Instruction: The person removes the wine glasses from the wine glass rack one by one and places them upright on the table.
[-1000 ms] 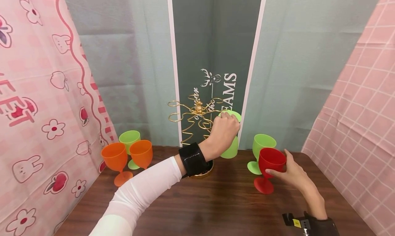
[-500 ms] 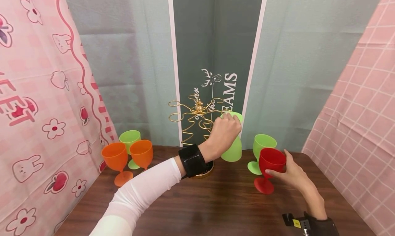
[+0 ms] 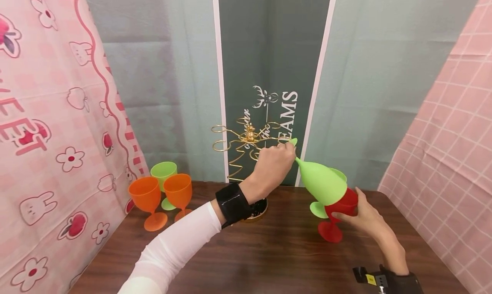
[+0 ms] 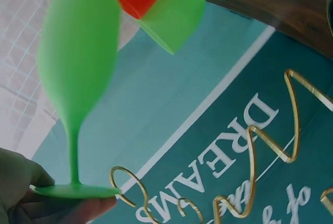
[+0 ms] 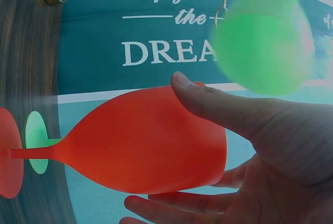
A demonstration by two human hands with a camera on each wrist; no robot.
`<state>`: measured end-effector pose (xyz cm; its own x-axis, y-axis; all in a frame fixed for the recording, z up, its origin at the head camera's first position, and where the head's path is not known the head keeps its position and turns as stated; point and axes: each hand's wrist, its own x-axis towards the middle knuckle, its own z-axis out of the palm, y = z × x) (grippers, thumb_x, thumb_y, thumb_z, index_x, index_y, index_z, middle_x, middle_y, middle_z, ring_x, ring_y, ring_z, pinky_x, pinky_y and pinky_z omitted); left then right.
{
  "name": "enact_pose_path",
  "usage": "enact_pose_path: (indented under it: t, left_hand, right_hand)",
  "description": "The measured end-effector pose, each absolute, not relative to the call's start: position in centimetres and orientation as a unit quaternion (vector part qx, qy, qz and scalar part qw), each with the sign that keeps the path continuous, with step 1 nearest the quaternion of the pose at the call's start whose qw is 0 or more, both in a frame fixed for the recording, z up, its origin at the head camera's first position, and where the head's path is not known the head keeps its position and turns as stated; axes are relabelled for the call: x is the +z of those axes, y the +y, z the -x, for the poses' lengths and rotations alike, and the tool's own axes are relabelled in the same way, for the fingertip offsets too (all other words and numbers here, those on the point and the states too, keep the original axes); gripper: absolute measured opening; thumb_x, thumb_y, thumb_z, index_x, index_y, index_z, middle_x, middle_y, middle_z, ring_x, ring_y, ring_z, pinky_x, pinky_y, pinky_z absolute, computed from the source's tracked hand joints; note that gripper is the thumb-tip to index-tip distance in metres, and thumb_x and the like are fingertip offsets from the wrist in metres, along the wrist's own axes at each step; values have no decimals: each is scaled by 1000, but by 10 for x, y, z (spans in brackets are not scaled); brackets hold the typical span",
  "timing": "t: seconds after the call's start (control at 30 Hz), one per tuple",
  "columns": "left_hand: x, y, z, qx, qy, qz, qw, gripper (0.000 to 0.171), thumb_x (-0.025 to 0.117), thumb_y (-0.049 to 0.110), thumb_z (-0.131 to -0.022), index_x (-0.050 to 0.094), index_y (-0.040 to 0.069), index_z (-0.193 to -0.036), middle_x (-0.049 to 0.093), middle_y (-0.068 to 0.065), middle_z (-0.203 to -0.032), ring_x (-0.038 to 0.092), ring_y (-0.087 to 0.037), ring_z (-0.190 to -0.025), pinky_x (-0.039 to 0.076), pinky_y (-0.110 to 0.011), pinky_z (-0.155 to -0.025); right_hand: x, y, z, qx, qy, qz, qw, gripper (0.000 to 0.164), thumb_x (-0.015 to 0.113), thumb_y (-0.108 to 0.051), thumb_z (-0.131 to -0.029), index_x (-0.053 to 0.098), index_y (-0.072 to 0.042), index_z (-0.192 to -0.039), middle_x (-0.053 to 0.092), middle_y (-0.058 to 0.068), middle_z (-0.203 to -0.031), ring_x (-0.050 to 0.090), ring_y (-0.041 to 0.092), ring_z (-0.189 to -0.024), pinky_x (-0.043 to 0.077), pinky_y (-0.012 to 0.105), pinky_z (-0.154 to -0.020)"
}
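Note:
My left hand (image 3: 273,168) pinches the foot of a light green plastic goblet (image 3: 323,180), which hangs tilted with its bowl down to the right. In the left wrist view the fingers hold that goblet's flat foot, and its bowl (image 4: 78,52) points away. My right hand (image 3: 367,219) grips the bowl of a red goblet (image 3: 340,213) standing upright on the table, thumb on one side and fingers on the other. In the head view the green bowl partly covers the red rim; whether they touch I cannot tell. Behind stands another green goblet (image 3: 318,209), mostly hidden.
A gold wire rack (image 3: 250,136) with looped arms and a round base (image 3: 258,209) stands at the middle back, partly behind the left arm. Two orange goblets (image 3: 145,193) and a green goblet (image 3: 164,171) stand at the left on the wooden table (image 3: 269,260). Curtains enclose three sides.
The left hand has turned the green goblet from hanging upside down beside the rack to tilting rightward over the red goblet. The right hand stays on the red goblet.

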<state>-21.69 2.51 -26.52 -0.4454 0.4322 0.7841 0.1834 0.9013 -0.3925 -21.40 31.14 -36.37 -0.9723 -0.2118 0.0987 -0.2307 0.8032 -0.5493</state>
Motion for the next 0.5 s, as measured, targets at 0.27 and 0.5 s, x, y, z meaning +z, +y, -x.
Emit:
enact_pose_path:
  t: [0.27, 0.5]
  left_hand:
    - [-273, 5, 205, 54, -814, 210, 539, 26, 60, 22, -103, 62, 15, -77, 49, 5, -56, 39, -6, -41, 21, -20, -41]
    - [-285, -21, 189, -155, -825, 261, 477, 33, 58, 12, -102, 51, 13, -70, 37, 5, -56, 24, -4, -47, 15, -15, -50]
  right_hand:
    - [-371, 312, 214, 323, -931, -160, 59, 99, 82, -32, -86, 20, 4, -154, 51, 32, -136, 52, 54, -123, 49, 70, -85]
    - [-365, 315, 214, 299, -944, -135, 36, 110, 78, -39, -90, 6, 9, -157, 38, 40, -145, 43, 61, -127, 44, 76, -89]
